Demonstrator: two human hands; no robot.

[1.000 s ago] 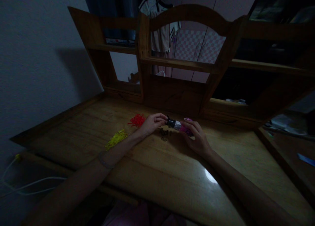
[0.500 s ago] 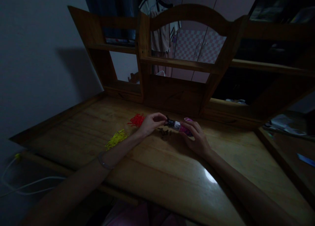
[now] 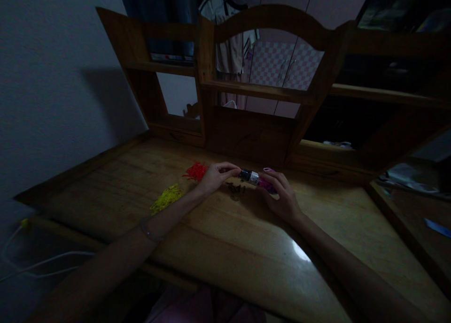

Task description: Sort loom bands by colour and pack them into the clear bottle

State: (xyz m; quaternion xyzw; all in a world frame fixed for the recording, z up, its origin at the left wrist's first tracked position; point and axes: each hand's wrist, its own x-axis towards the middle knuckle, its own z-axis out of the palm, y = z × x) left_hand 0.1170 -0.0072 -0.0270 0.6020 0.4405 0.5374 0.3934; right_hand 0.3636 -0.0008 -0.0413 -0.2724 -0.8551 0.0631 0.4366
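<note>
My right hand (image 3: 283, 196) is wrapped round a small tube-shaped container (image 3: 254, 177), which lies nearly level, slightly above the desk. One end of it is black, a pale printed label circles its middle, and pink-purple shows under my fingers. At the black end, my left hand (image 3: 220, 176) pinches with thumb and fingers; what sits between the fingertips is too small to make out. Just below lie loose dark strands (image 3: 235, 189). Left of them are a red pile of thin strands (image 3: 196, 171) and a yellow pile (image 3: 167, 198), partly beside my left forearm.
The wooden desk (image 3: 225, 243) has a raised shelf unit (image 3: 250, 135) along its back. A pink loop (image 3: 268, 170) shows behind my right hand. A white cable (image 3: 45, 259) hangs off the left edge, and a blue flat item (image 3: 437, 227) lies far right.
Dark bits sticking up at the container's black end no longer show. My left fingertips have shifted slightly right against that end; my right hand keeps its hold.
</note>
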